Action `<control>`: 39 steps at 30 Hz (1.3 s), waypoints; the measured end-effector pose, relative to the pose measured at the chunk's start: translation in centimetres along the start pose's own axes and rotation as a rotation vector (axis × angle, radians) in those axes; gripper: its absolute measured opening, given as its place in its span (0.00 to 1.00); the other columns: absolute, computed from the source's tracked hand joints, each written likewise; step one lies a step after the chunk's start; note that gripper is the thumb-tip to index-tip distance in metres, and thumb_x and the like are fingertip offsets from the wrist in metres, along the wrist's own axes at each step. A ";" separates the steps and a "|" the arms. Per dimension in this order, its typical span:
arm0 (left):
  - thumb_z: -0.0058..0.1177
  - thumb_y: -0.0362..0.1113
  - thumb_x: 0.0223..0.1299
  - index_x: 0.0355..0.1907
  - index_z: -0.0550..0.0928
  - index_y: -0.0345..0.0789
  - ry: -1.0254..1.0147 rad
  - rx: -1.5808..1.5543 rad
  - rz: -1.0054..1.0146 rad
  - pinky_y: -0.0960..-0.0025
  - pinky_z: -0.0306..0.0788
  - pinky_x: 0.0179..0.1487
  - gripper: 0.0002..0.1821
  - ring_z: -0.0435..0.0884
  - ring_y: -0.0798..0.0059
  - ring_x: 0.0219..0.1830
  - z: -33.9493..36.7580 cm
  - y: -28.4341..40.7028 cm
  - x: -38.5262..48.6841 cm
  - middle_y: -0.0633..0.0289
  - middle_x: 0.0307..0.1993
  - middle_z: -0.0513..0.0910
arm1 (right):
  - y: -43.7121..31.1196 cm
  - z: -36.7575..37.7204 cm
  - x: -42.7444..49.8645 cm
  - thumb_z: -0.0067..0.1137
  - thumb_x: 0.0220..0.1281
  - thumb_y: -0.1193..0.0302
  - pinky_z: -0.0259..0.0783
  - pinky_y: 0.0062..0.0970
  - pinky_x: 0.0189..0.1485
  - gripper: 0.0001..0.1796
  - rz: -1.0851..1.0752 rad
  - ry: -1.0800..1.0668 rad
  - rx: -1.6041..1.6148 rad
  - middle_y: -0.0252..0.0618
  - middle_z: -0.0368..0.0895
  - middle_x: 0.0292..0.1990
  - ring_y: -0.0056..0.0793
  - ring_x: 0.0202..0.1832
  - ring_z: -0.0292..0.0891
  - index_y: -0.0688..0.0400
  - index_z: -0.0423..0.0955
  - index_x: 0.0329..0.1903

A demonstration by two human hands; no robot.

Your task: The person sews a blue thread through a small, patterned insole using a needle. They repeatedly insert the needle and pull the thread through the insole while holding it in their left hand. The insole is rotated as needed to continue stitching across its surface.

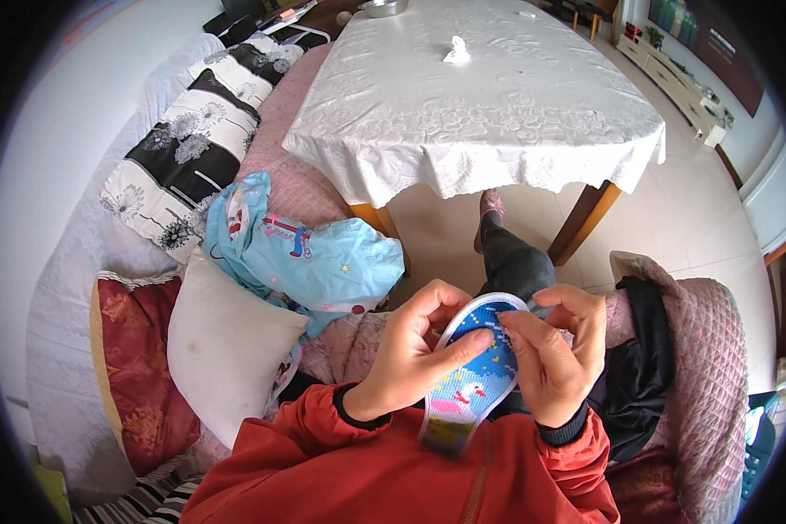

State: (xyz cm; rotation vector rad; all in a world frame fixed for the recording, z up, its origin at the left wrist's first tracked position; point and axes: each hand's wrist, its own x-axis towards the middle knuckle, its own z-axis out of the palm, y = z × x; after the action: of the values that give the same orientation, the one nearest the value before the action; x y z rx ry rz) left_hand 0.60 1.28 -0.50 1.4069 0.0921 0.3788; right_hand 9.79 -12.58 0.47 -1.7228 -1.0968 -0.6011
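An embroidered insole [475,386] with a white rim is held upright in front of my chest. Its stitched face shows a blue sky, yellow specks and a white bird above pink and green. My left hand [419,357] grips its left side, thumb pressed on the stitching and fingers behind. At the upper right of the insole, my right hand [557,354] rests a digit tip on the stitched face. Another of its fingers curls just beyond the rim. Whether a needle or thread sits between those fingers is too small to tell.
A table with a white cloth [471,118] stands ahead, bearing crumpled tissue [457,51] and a metal bowl [384,8]. Left on the sofa lie a white pillow [226,340], light-blue printed fabric [327,262] and patterned cushions [190,144]. Black cloth [635,380] drapes at right.
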 end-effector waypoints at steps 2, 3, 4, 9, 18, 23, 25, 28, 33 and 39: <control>0.59 0.29 0.59 0.45 0.73 0.31 0.021 0.074 0.032 0.79 0.73 0.40 0.14 0.77 0.86 0.37 0.1 -0.2 0.2 0.64 0.35 0.80 | 0.1 0.2 -0.1 0.62 0.44 0.83 0.68 0.22 0.24 0.12 -0.014 0.012 0.119 0.42 0.77 0.36 0.27 0.25 0.70 0.59 0.77 0.35; 0.59 0.28 0.59 0.46 0.74 0.30 0.059 0.147 0.056 0.79 0.73 0.40 0.14 0.77 0.86 0.37 0.0 -0.4 0.3 0.64 0.35 0.80 | 0.1 0.3 -0.3 0.60 0.48 0.83 0.68 0.22 0.24 0.11 -0.008 0.051 0.293 0.43 0.78 0.34 0.28 0.24 0.71 0.60 0.75 0.36; 0.58 0.28 0.59 0.47 0.74 0.30 0.097 0.220 0.081 0.79 0.73 0.40 0.14 0.77 0.86 0.37 -0.1 -0.5 0.5 0.64 0.35 0.80 | 0.2 0.2 -0.4 0.58 0.52 0.84 0.69 0.22 0.24 0.10 0.006 0.081 0.454 0.45 0.79 0.32 0.28 0.24 0.73 0.61 0.73 0.38; 0.55 0.27 0.61 0.53 0.74 0.27 0.137 0.283 0.033 0.78 0.73 0.45 0.18 0.78 0.84 0.40 -2.7 -1.0 1.0 0.63 0.41 0.81 | 3.8 -3.7 -1.8 0.42 0.71 0.73 0.72 0.23 0.31 0.08 0.666 0.446 1.220 0.35 0.69 0.23 0.28 0.23 0.69 0.64 0.64 0.47; 0.55 0.28 0.61 0.42 0.78 0.27 0.175 0.391 -0.028 0.81 0.71 0.37 0.08 0.77 0.88 0.32 -3.4 -0.8 0.5 0.66 0.32 0.82 | 8.0 -7.3 -3.9 0.48 0.69 0.74 0.67 0.20 0.42 0.12 0.599 0.496 0.360 0.36 0.74 0.32 0.20 0.34 0.68 0.66 0.68 0.51; 0.56 0.28 0.59 0.41 0.78 0.28 0.127 0.436 0.067 0.81 0.67 0.31 0.09 0.72 0.88 0.29 -1.6 0.4 0.3 0.66 0.31 0.76 | 1.2 -2.4 -2.6 0.60 0.54 0.82 0.73 0.21 0.28 0.10 0.424 -0.079 0.040 0.39 0.85 0.33 0.24 0.28 0.81 0.61 0.78 0.41; 0.57 0.28 0.59 0.40 0.79 0.28 0.133 0.436 0.077 0.80 0.65 0.29 0.08 0.71 0.87 0.27 -1.2 0.7 0.1 0.65 0.30 0.75 | 0.1 -0.9 -1.7 0.60 0.50 0.86 0.69 0.20 0.26 0.09 0.124 -0.072 -0.037 0.40 0.83 0.30 0.28 0.25 0.79 0.62 0.78 0.35; 0.58 0.28 0.57 0.40 0.79 0.28 0.118 0.464 0.108 0.79 0.62 0.27 0.09 0.68 0.86 0.25 -0.9 0.9 0.0 0.65 0.28 0.73 | -0.5 0.4 -1.1 0.62 0.36 0.83 0.71 0.25 0.26 0.18 -0.021 -0.008 -0.148 0.36 0.76 0.32 0.29 0.26 0.75 0.60 0.79 0.37; 0.58 0.28 0.56 0.40 0.80 0.29 0.115 0.497 0.120 0.79 0.63 0.27 0.09 0.69 0.85 0.25 -0.7 1.1 -0.1 0.65 0.27 0.73 | -0.8 0.4 -1.4 0.63 0.42 0.83 0.67 0.22 0.23 0.13 0.027 0.017 -0.176 0.36 0.72 0.31 0.26 0.22 0.71 0.60 0.80 0.35; 0.58 0.27 0.55 0.42 0.80 0.30 0.114 0.520 0.151 0.79 0.63 0.26 0.10 0.70 0.85 0.25 -0.4 1.3 0.0 0.65 0.27 0.74 | -1.2 0.4 -1.2 0.64 0.45 0.83 0.65 0.21 0.22 0.11 0.056 -0.005 -0.185 0.36 0.71 0.29 0.25 0.21 0.70 0.61 0.80 0.35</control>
State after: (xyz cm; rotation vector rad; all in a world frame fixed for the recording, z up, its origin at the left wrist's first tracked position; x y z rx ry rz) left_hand 0.19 1.80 0.73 1.9116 0.1879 0.5884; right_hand 8.11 -12.56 -0.07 -1.9084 -1.0190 -0.6812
